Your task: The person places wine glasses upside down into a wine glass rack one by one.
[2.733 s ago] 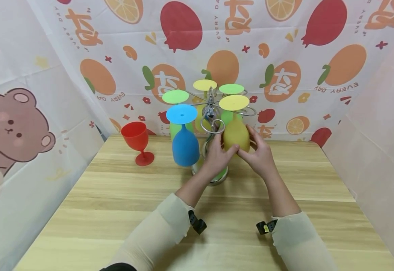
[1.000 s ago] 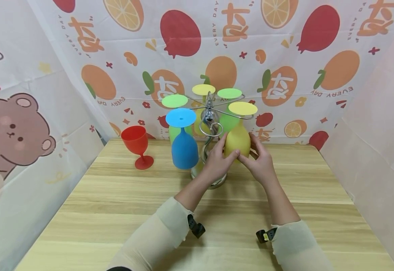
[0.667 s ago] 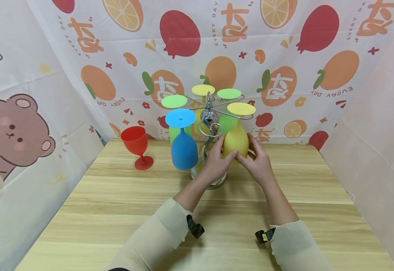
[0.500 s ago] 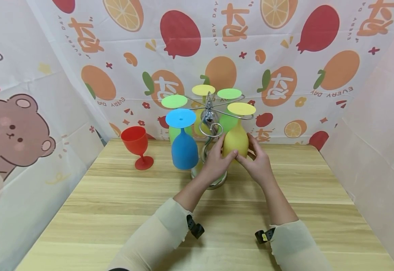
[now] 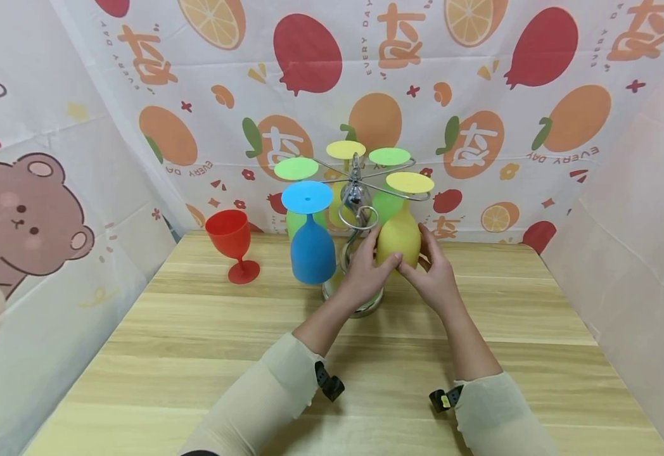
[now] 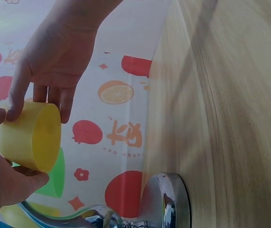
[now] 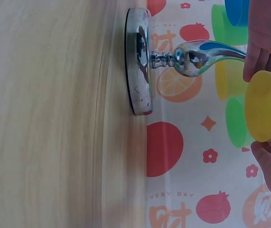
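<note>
Both hands hold a yellow goblet (image 5: pixel 398 240) that hangs upside down at the front right of a chrome goblet rack (image 5: pixel 357 193). Its round foot (image 5: pixel 410 182) lies over a wire loop of the rack. On the left side of the bowl is the left hand (image 5: pixel 364 271); the right hand (image 5: pixel 437 276) curves round the other side. Their thumbs nearly meet at the front. From below, the left wrist view shows the yellow bowl (image 6: pixel 24 135) with its open rim between the hands. In the right wrist view the bowl (image 7: pixel 264 107) is cut by the frame edge.
A blue goblet (image 5: pixel 312 253) hangs upside down at the rack's front left. Green and yellow goblets hang behind. One front loop (image 5: pixel 360 218) bears no goblet. A red goblet (image 5: pixel 231 237) stands upright on the wooden table (image 5: pixel 195 367) to the left. A printed cloth hangs behind.
Since the oldest frame the yellow goblet, with both hands on it, has shifted slightly right relative to the rack. Over the last second it has hardly moved.
</note>
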The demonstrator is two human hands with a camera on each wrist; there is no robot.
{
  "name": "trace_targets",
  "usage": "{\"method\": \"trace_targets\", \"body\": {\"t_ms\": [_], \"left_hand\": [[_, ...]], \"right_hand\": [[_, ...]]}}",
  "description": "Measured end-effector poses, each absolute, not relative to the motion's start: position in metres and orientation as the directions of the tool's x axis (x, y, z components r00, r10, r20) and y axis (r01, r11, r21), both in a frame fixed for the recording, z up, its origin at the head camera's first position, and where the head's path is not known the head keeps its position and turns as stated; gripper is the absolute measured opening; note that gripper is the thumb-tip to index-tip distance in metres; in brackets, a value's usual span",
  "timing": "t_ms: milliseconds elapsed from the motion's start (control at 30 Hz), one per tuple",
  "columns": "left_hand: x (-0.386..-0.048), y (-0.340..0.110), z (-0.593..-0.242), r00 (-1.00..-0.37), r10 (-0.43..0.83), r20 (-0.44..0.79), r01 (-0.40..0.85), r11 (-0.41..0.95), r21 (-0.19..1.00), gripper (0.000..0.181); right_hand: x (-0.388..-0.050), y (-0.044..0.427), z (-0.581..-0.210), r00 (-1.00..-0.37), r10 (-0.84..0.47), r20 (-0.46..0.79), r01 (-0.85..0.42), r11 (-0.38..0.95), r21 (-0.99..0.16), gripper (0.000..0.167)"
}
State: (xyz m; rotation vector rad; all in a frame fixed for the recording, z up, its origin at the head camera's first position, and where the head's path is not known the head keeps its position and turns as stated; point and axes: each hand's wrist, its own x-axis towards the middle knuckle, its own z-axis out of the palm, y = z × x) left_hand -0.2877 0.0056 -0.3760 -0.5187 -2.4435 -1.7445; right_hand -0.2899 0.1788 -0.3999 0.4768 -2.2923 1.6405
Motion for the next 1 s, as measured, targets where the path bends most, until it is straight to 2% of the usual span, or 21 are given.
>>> {"method": "trace_targets", "body": {"t_ms": [467,767,1000], "left_hand": [[-0.285,0.004,-0.381,-0.939,0.21,0.273,0.324,0.266,0.908,0.077],[-0.282,0.008,-0.382,-0.938,0.198,0.286,0.332,0.264,0.906,0.076],[-0.281,0.007,-0.383,-0.948,0.181,0.26,0.304,0.28,0.911,0.075]], "right_hand": [[-0.279,0.169,-0.399,-0.934,-0.037,0.356,-0.358,0.115,-0.927,0.088],[-0.278,0.173,-0.409,-0.93,-0.004,0.367,-0.365,0.098,-0.926,0.088],[-0.269,0.169,-0.396,-0.944,-0.031,0.328,-0.33,0.107,-0.938,0.088]]}}
